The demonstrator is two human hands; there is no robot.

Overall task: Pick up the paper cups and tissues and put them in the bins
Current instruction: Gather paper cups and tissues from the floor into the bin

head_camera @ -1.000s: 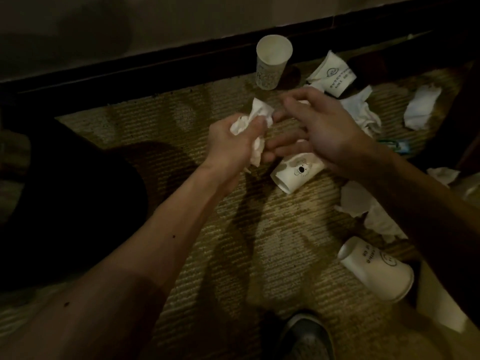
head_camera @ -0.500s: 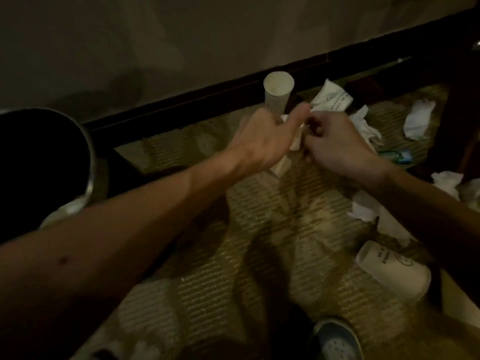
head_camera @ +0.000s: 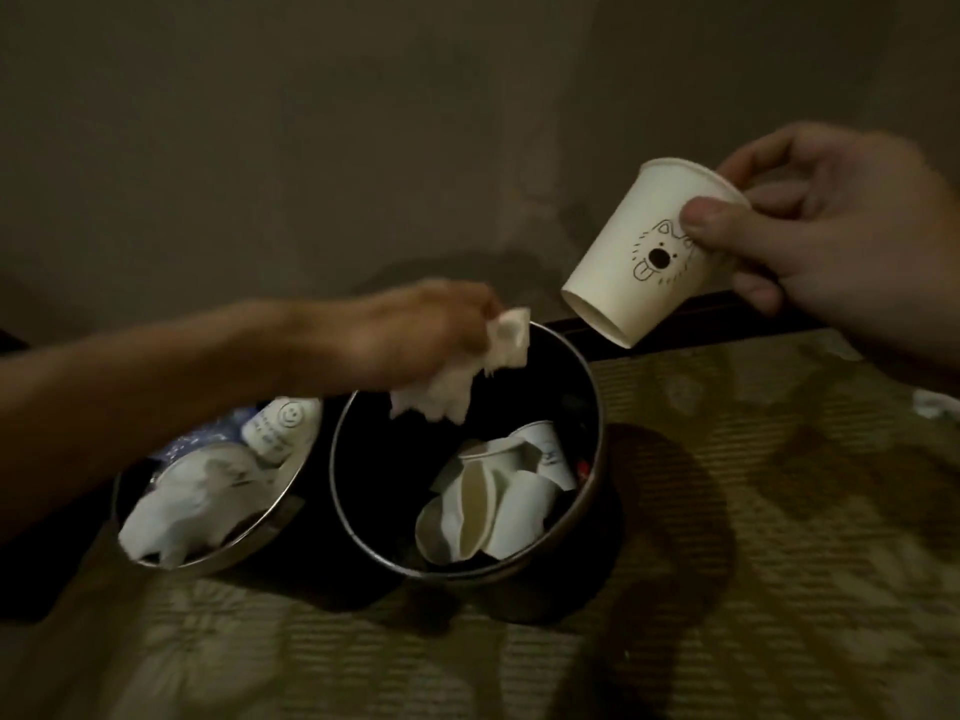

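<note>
Head view: our left hand (head_camera: 410, 340) clutches a crumpled white tissue (head_camera: 441, 392) over the round steel-rimmed bin (head_camera: 600, 433); our right hand (head_camera: 841, 236) pinches a dog-printed white paper cup (head_camera: 639, 252) upper right. Released there, it could miss.

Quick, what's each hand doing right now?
Left hand: grips a tissue.
Right hand: holds a cup.
</note>
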